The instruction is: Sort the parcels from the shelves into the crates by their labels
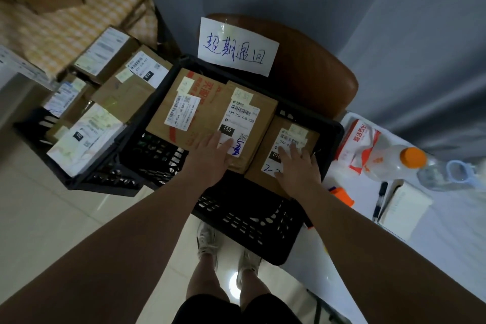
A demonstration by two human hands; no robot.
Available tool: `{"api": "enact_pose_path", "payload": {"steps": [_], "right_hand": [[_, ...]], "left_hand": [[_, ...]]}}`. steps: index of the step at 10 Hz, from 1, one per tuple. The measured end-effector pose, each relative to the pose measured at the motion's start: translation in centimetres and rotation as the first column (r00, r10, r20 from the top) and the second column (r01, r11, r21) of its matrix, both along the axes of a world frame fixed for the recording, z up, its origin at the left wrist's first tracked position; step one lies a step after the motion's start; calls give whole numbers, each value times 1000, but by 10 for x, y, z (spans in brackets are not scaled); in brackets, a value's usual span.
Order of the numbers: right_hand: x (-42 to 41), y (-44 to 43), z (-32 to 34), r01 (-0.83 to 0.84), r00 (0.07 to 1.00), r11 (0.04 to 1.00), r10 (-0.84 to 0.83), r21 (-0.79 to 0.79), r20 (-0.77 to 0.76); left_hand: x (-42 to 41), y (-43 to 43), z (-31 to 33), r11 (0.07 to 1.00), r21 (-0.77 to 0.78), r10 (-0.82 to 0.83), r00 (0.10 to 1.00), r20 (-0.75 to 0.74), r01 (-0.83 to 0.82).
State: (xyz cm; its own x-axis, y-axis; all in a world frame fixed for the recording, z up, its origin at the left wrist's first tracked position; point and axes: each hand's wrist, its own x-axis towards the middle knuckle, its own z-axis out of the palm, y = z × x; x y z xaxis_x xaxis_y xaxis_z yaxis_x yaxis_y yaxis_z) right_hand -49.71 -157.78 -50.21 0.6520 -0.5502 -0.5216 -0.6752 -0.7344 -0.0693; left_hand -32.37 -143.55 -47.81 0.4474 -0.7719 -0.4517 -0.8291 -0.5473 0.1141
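A black plastic crate (244,221) stands in front of me with three cardboard parcels in it. My left hand (210,155) lies flat, fingers straight, on the middle parcel (247,113), whose label reads 150. My right hand (297,168) rests with spread fingers on the right parcel (286,139), covering part of its 070 label. A larger parcel with red print (181,105) lies at the crate's left side. A handwritten paper sign (236,47) hangs on the brown chair back behind the crate.
A second black crate (105,179) at the left holds several parcels (126,92). To the right, a white table (434,231) carries a bottle with an orange cap (405,160), a red-and-white bag (360,144), a pen (380,200) and a white box (405,208). My feet (228,247) stand below the crate.
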Motion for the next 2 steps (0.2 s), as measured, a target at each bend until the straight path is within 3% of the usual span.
{"api": "enact_pose_path", "payload": {"steps": [2], "right_hand": [[9, 4, 48, -67, 988, 996, 73, -51, 138]], "left_hand": [[-4, 21, 48, 999, -44, 12, 997, 78, -8]]}}
